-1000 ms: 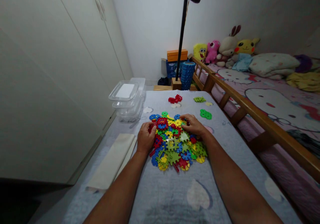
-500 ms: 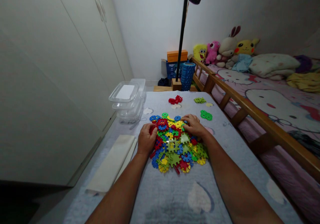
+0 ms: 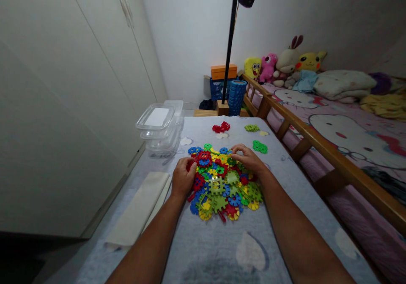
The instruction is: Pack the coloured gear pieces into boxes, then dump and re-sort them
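Note:
A heap of plastic building pieces (image 3: 217,185) in red, blue, yellow and green lies on the cloth-covered table. My left hand (image 3: 184,177) is closed at the heap's left edge, with a red plastic piece (image 3: 190,164) between thumb and fingers. Over the heap's upper right side, my right hand (image 3: 249,159) has its thumb and fingers drawn together in a pinch; whatever is between them is too small to make out. Beyond the heap are separate groups: red pieces (image 3: 221,127), light green squares (image 3: 251,128) and green discs (image 3: 260,147).
Stacked clear plastic boxes (image 3: 157,125) stand at the table's far left. A folded pale cloth (image 3: 139,208) lies left of my left forearm. A wooden bed rail (image 3: 304,146) runs along the right side, and a black pole (image 3: 229,47) rises behind the table.
My right hand's fingers have lifted slightly and drawn together at the heap's upper right. My left hand stays at the left edge with the red piece. The whole view has shifted slightly.

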Demonstrator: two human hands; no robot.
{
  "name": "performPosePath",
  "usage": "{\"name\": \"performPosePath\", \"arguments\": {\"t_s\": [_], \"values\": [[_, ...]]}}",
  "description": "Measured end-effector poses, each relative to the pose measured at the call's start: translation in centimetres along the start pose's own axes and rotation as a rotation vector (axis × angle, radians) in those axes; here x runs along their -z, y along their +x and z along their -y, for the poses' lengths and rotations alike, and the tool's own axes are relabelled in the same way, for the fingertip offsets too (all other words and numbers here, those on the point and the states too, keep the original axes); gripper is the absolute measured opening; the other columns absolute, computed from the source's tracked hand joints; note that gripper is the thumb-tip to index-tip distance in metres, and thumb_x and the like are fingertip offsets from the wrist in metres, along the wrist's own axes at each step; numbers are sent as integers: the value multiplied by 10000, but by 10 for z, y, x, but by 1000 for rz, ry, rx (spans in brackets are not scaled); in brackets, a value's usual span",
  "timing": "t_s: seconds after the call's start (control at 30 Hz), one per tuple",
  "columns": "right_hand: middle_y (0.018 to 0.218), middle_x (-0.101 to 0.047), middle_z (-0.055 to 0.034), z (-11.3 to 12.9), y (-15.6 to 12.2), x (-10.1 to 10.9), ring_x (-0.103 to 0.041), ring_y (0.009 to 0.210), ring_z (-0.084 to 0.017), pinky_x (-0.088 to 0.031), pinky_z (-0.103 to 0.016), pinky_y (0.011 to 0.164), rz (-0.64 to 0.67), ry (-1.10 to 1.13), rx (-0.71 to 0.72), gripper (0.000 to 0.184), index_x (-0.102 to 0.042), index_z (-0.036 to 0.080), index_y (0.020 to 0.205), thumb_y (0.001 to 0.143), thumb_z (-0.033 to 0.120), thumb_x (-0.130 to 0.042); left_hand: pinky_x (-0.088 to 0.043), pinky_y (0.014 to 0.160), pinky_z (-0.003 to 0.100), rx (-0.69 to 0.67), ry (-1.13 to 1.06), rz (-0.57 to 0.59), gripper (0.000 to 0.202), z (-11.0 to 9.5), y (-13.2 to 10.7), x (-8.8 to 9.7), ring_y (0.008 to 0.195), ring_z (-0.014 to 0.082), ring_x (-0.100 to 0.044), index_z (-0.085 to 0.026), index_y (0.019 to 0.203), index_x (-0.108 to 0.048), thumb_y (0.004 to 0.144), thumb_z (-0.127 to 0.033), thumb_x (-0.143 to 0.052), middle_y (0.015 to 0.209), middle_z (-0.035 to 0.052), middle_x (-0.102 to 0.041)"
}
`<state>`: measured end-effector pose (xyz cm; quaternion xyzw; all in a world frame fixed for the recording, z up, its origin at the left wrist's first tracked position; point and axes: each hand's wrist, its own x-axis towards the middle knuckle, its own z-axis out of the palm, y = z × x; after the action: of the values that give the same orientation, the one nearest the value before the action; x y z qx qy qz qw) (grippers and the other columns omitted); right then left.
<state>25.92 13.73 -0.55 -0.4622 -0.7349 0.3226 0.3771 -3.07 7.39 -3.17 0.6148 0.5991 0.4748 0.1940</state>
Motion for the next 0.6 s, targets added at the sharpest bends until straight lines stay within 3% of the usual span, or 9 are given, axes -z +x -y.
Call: {"name": "performPosePath", "arguments": {"t_s": [0.07,0.17,0.3,0.43,0.5,0.6], "values": [[931,-663,-30,3,0,-1,-613,950,-214,-449,-368,950,-75,36,-27,226,-640,226,734,764,445,-684,-502,964,405,-1,1,0,196,0,0,0,997,234,-638,-218,943,-669,888,-362,-547,1023,69,-677],[731,-609,9,0,1,4,-565,712,-166,-473,-310,730,-212,111,-117,258,-617,221,699,726,466,-691,-507,956,400,-6,3,0,201,0,0,1,987,232,-641,-219,942,-668,890,-368,-543,1014,66,-678],[559,-525,51,-19,-2,29,-424,475,-114,-350,-258,458,-529,189,-281,280,-592,217,695,687,483,-678,-512,942,384,-5,5,-1,206,1,1,1,977,226,-642,-219,943,-667,889,-370,-538,1002,60,-676],[542,-556,44,-50,-15,59,-492,452,-122,-367,-232,403,-859,168,-458,195,-599,205,725,650,371,-668,-504,955,386,-5,24,7,211,2,0,1,993,230,-638,-220,948,-668,890,-375,-537,1006,60,-674],[547,-574,38,-63,-21,69,-515,448,-128,-381,-228,395,-926,145,-521,169,-598,204,746,641,328,-644,-505,953,386,2,24,10,212,1,0,1,990,230,-639,-220,946,-670,887,-374,-537,1010,62,-674],[523,-558,40,-76,-26,76,-512,442,-134,-362,-224,390,-924,101,-531,161,-584,207,748,628,306,-626,-509,950,387,5,15,15,210,1,0,2,983,231,-642,-217,937,-671,878,-373,-543,1003,63,-675]]}}
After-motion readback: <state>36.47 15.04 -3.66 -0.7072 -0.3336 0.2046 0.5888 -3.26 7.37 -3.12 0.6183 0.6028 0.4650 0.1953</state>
